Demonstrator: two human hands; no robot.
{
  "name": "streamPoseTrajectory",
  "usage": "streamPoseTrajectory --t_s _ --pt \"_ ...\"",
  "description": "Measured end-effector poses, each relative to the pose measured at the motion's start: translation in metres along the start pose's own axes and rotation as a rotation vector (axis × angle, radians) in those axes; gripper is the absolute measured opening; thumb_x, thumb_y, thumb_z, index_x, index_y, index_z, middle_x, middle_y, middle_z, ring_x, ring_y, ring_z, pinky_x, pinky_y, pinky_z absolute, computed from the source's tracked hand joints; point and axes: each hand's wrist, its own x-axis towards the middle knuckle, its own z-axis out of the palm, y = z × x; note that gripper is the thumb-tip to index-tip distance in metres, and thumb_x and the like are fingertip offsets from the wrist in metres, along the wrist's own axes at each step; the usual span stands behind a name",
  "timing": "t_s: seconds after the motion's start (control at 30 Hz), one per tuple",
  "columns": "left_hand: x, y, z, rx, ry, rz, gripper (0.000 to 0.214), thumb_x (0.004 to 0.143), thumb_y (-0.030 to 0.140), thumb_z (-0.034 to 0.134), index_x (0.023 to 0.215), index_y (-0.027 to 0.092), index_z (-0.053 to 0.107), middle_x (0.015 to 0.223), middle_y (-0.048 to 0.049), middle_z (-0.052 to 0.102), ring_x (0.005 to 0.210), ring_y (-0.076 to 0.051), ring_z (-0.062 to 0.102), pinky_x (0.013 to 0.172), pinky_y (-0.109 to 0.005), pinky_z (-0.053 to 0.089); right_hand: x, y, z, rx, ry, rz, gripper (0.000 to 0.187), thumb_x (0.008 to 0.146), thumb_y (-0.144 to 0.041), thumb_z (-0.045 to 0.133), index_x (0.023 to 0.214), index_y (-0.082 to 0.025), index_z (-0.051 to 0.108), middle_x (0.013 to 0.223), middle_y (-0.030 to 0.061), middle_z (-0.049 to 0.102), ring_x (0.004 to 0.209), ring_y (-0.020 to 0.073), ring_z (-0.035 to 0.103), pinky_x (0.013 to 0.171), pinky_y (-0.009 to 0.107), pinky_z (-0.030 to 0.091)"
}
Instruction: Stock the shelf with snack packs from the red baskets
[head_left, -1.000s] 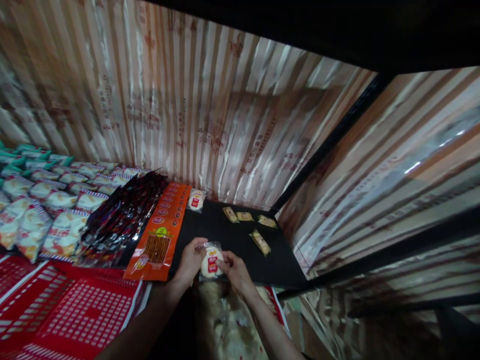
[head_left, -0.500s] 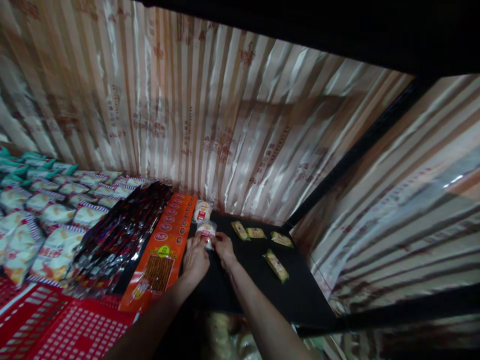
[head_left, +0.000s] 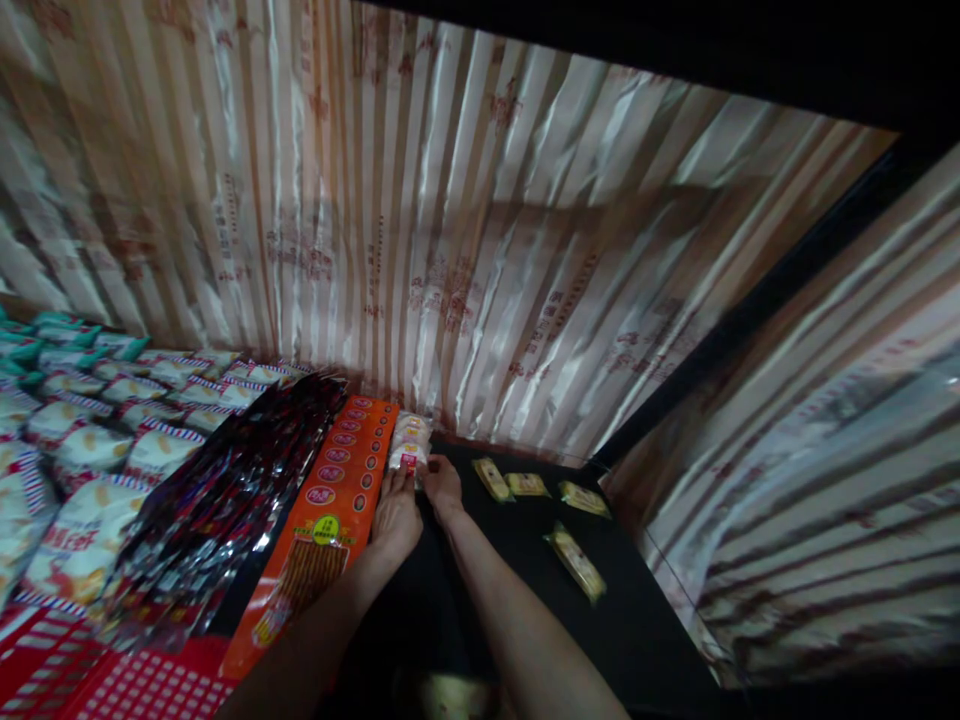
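Observation:
A short row of small white snack packets with red and yellow print lies on the black shelf against the orange pouch. My left hand grips the near packet with its fingers laid over the front. On the packet's right edge, my right hand has its fingers bent in and pressed to it. Both hands partly cover this packet. Just left of them lies a long orange pouch with a picture of brown sticks.
Several yellow-wrapped snacks lie scattered on the black shelf to the right. Dark shiny packets, white snack bags and a red basket fill the left. A pleated plastic-covered wall stands behind; a dark post slants at right.
Both hands have pushed the near white packet back towards the wall, so it now sits close against the one behind. The view has shifted slightly.

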Motion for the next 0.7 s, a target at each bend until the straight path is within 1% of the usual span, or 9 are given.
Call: streamPoseTrajectory --t_s 0.1,0.23,0.3,0.43,0.5,0.6,0.7 --pt "0.003 -0.002 0.002 0.006 -0.018 -0.008 0.056 0.074 0.002 0.035 0.130 0.002 0.043 0.141 -0.0163 0.038 0.132 -0.025 0.031 0.110 -0.036 0.026 0.002 -0.002 -0.001 -0.037 0.008 -0.001 0.018 0.073 -0.030 0.058 0.088 -0.020 0.062 0.084 0.0052 0.069 0.076 0.0176 0.064 0.064 0.026 0.046" --pt "0.004 0.000 0.004 0.024 0.008 -0.003 0.056 0.073 0.002 0.035 0.129 0.007 0.045 0.138 -0.0140 0.043 0.130 -0.024 0.034 0.109 -0.036 0.028 0.004 -0.002 0.001 -0.055 0.017 0.000 0.017 0.072 -0.030 0.059 0.087 -0.022 0.062 0.085 0.0042 0.069 0.076 0.0172 0.064 0.065 0.026 0.046" --pt "0.003 0.002 0.004 0.034 0.020 -0.008 0.057 0.073 0.003 0.035 0.129 0.006 0.045 0.138 -0.0145 0.043 0.129 -0.025 0.035 0.108 -0.037 0.029 0.005 0.000 0.003 -0.055 0.019 0.003 0.018 0.073 -0.029 0.058 0.088 -0.021 0.062 0.085 0.0047 0.069 0.077 0.0176 0.064 0.066 0.027 0.046" --pt "0.000 0.004 0.004 0.036 0.058 -0.001 0.057 0.072 0.003 0.037 0.128 0.008 0.046 0.136 -0.0141 0.045 0.128 -0.026 0.036 0.107 -0.038 0.030 0.003 0.005 0.005 -0.034 0.024 0.006 0.026 0.073 -0.030 0.058 0.097 -0.018 0.060 0.088 0.0070 0.069 0.079 0.0180 0.064 0.069 0.027 0.047" --pt "-0.003 0.006 0.004 0.044 0.102 0.013 0.055 0.073 0.004 0.039 0.127 0.009 0.047 0.135 -0.0143 0.047 0.128 -0.026 0.036 0.107 -0.039 0.030 -0.004 0.008 0.003 -0.019 0.040 -0.002 0.030 0.074 -0.030 0.057 0.101 -0.017 0.059 0.091 0.0075 0.068 0.081 0.0177 0.064 0.072 0.028 0.047" --pt "-0.012 0.012 0.005 0.041 0.145 0.048 0.048 0.076 0.005 0.038 0.122 0.009 0.051 0.133 -0.0155 0.047 0.126 -0.026 0.038 0.105 -0.039 0.032 -0.020 0.015 -0.005 0.001 0.066 -0.026 0.028 0.076 -0.025 0.054 0.102 -0.017 0.059 0.097 0.0070 0.067 0.088 0.0166 0.062 0.079 0.027 0.046" --pt "-0.028 0.025 0.005 -0.027 0.085 0.093 0.040 0.081 0.009 0.036 0.115 0.010 0.056 0.129 -0.0157 0.050 0.120 -0.024 0.044 0.102 -0.035 0.035 -0.042 0.024 -0.018 0.014 0.066 -0.033 0.026 0.077 -0.018 0.049 0.100 -0.018 0.060 0.100 0.0057 0.067 0.090 0.0147 0.062 0.082 0.025 0.045"
